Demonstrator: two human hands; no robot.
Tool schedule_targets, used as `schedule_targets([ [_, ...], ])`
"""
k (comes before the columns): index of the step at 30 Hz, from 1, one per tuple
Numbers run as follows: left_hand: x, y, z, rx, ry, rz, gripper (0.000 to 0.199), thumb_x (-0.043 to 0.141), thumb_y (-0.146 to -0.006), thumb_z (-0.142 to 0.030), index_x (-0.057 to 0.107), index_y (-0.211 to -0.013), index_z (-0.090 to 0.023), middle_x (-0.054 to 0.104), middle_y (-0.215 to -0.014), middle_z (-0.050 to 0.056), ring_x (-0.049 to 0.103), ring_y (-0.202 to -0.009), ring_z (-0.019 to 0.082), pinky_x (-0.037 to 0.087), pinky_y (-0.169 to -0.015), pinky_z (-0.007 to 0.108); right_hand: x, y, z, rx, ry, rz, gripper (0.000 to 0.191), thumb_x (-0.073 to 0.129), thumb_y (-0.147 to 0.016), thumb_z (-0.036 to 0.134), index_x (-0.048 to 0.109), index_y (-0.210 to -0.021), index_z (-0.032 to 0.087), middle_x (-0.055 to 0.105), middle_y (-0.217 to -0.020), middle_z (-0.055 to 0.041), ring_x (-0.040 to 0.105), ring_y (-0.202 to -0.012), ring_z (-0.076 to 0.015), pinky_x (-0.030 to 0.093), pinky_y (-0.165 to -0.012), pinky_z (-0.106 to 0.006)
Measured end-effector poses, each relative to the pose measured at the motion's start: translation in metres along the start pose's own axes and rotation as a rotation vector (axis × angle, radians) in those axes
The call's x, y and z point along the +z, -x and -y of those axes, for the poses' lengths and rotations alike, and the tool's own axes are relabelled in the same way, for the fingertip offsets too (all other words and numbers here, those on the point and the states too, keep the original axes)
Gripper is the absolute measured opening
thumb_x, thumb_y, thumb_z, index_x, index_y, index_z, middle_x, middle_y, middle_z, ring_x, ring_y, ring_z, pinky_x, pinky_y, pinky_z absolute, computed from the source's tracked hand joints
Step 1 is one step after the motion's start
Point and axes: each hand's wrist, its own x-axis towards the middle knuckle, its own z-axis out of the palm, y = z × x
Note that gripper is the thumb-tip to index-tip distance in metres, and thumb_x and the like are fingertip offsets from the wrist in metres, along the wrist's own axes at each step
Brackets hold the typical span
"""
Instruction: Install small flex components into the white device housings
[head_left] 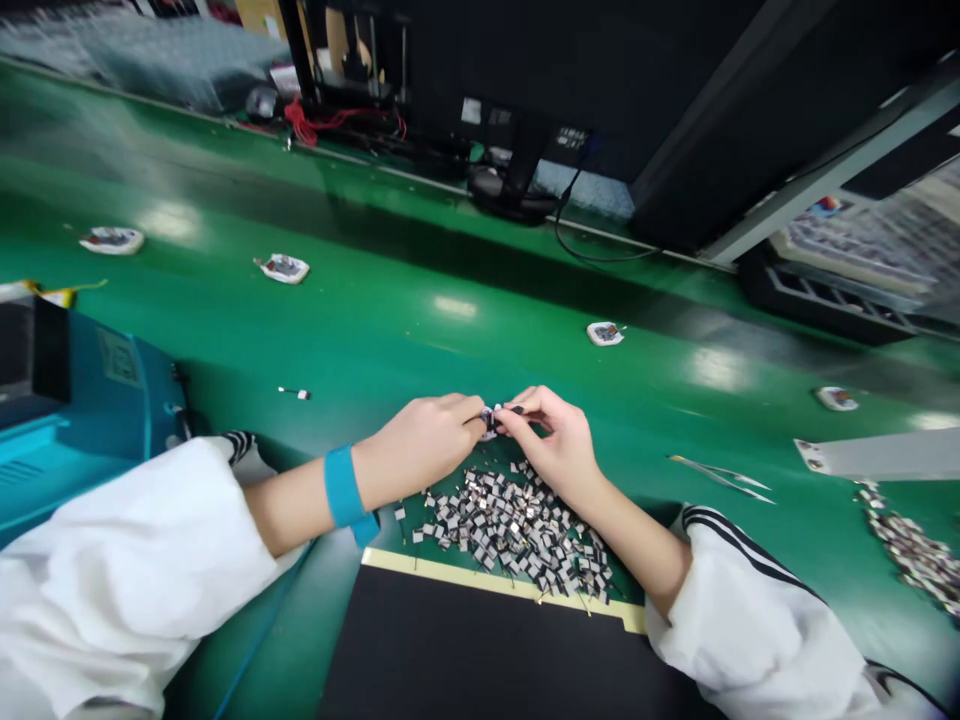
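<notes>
Beyond parts pile [517, 530], left hand [431, 440], right hand [553, 440] pinch component [489, 422].

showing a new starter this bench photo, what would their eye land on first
Most striking is the heap of small pale-and-dark pieces on the green bench, between the person's forearms. Just above it in the picture, the left hand and right hand meet at a tiny part. A bright blue band circles the left wrist.
</notes>
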Motion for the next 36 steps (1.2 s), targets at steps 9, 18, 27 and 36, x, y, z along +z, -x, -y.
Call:
schedule_targets([
  [9,-0.002,-0.002,-0.003,-0.281,0.079,-0.075,0.030,0.043,-0.081,-0.013,0.048,-0.110,-0.011,0.055,-0.092,0.009,0.054,-0.084,0.019,0.049,-0.075,0.034,-0.029,-0.011,-0.009,0.075,0.238,0.077,0.014,0.042,-0.084,0.027,0.043,-0.074,0.017,0.050,-0.060,0.0020,0.047,-0.054,-0.0094,0.039,-0.052,-0.022],
  [18,0.002,-0.004,0.008,-0.294,0.485,-0.179,0.054,0.052,-0.073,-0.011,0.033,-0.124,-0.015,0.051,-0.111,0.009,0.048,-0.103,0.019,0.043,-0.092,0.037,-0.015,-0.013,-0.008,-0.065,0.456,0.227,0.013,0.052,-0.081,0.024,0.057,-0.089,0.015,0.056,-0.077,-0.0016,0.048,-0.062,-0.0090,0.042,-0.058,-0.020],
  [27,0.019,-0.010,0.030,-0.239,0.636,-0.003,0.066,0.061,-0.074,-0.024,0.024,-0.129,-0.021,0.051,-0.116,0.008,0.047,-0.109,0.021,0.040,-0.093,0.038,0.001,-0.015,-0.002,-0.401,0.826,0.234,0.016,0.049,-0.081,0.019,0.059,-0.072,0.011,0.052,-0.072,-0.0064,0.048,-0.070,-0.0181,0.044,-0.065,-0.031],
  [36,0.015,-0.009,0.020,-0.304,0.934,-0.082,0.075,0.068,-0.066,-0.017,0.026,-0.128,-0.021,0.055,-0.107,0.004,0.057,-0.086,0.012,0.048,-0.082,0.025,0.003,-0.010,0.003,-0.471,0.915,0.132,0.010,0.048,-0.078,0.012,0.057,-0.078,0.009,0.051,-0.072,-0.0062,0.045,-0.068,-0.0174,0.040,-0.062,-0.029],
])
